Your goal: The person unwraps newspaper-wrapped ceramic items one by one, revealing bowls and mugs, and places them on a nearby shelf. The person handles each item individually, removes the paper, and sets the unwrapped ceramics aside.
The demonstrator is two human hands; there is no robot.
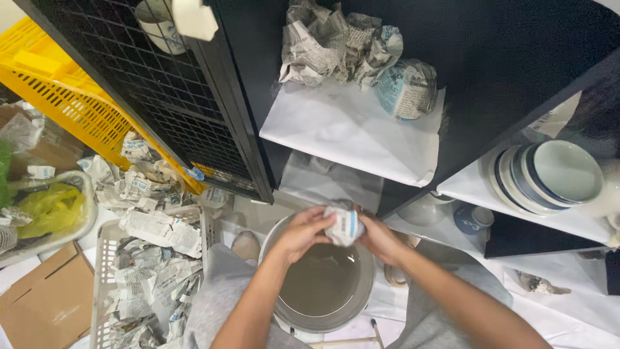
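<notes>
Both my hands hold one newspaper-wrapped bundle (343, 224) above a round grey basin (323, 284) that sits between my knees. My left hand (302, 231) grips the bundle from the left, fingers curled over the paper. From the other side, my right hand (376, 236) pinches it. What is inside the wrapping is hidden. Straight ahead is a black shelf unit (491, 71); on its white-lined upper shelf (349, 129) lie several more crumpled newspaper bundles (342, 45).
A stack of blue-rimmed white plates (549, 178) stands on the right shelf, with bowls (445, 213) below. At left are a white basket of crumpled newspaper (148, 271), a yellow crate (58, 90), a black wire grid door (161, 84) and a cardboard box (45, 297).
</notes>
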